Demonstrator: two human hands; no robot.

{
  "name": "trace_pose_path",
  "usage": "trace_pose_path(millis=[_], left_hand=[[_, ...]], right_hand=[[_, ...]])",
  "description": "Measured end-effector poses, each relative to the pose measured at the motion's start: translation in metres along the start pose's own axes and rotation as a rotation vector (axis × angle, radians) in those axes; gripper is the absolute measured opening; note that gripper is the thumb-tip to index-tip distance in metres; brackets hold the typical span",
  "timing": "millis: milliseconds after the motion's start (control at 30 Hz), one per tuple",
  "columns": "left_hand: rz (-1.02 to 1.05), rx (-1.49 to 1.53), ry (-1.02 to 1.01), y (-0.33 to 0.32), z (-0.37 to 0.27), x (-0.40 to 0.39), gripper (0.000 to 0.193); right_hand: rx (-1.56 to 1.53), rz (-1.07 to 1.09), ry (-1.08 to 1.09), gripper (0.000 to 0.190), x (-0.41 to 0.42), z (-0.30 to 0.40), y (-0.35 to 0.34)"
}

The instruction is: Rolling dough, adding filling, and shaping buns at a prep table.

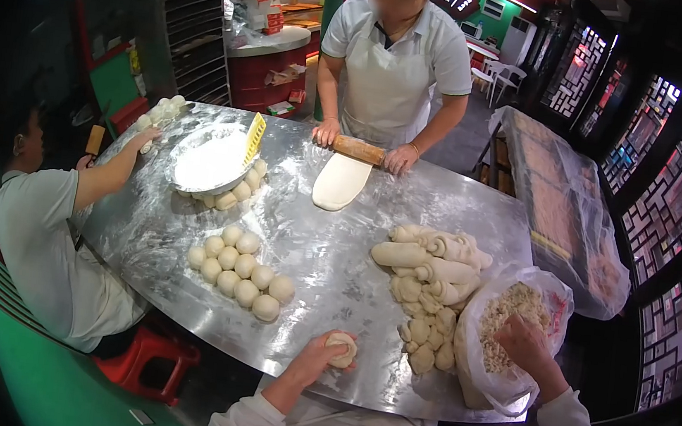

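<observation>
My left hand (318,357) holds a cupped piece of dough (341,349) just above the near edge of the steel table. At the right, my right hand (521,341) is in the crumbly filling (508,308) inside a plastic bag (557,292); its fingertips are partly hidden, so what they hold does not show. Between my hands, beside the bag, lie several dough lumps (425,334), with rolled dough pieces (402,255) stacked behind them. Round dough balls (245,265) sit in rows to the left of my left hand.
Across the steel table (323,261), a person (389,81) rolls a dough sheet (341,182) with a wooden rolling pin (357,150). Another person (46,232) sits at the left. A flour bowl (209,165) holds a yellow scraper (255,140). Plastic-covered trays (554,204) stand beyond the right edge.
</observation>
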State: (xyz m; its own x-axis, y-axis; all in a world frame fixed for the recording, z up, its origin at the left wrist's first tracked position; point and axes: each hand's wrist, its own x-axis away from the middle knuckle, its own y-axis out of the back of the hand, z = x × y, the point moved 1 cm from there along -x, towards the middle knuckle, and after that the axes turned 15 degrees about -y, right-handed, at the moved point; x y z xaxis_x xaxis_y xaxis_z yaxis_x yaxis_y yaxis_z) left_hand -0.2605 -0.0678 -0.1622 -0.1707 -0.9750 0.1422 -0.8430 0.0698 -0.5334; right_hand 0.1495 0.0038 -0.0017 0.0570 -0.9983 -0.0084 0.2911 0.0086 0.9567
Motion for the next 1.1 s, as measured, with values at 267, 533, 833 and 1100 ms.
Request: trace_pose_path(millis=[267,533,833,1100], left_hand=[[0.121,0.041,0.007,-0.059,-0.022,-0.021,0.029],[0.449,0.105,-0.085,-0.219,-0.069,-0.080,0.028],[0.355,-0.156,-0.167,-0.283,-0.015,-0.123,0.039],[0.361,-0.090,-0.190,-0.276,0.001,-0.131,0.068]], right_hand=[[0.032,0.120,-0.096,0.043,0.010,-0.050,-0.011],[-0.382,-0.014,-0.019,0.034,0.004,-0.032,0.005],[-0.539,-0.154,-0.151,0.035,0.027,0.007,0.038],[-0.478,-0.354,0.057,0.033,0.026,0.004,0.023]])
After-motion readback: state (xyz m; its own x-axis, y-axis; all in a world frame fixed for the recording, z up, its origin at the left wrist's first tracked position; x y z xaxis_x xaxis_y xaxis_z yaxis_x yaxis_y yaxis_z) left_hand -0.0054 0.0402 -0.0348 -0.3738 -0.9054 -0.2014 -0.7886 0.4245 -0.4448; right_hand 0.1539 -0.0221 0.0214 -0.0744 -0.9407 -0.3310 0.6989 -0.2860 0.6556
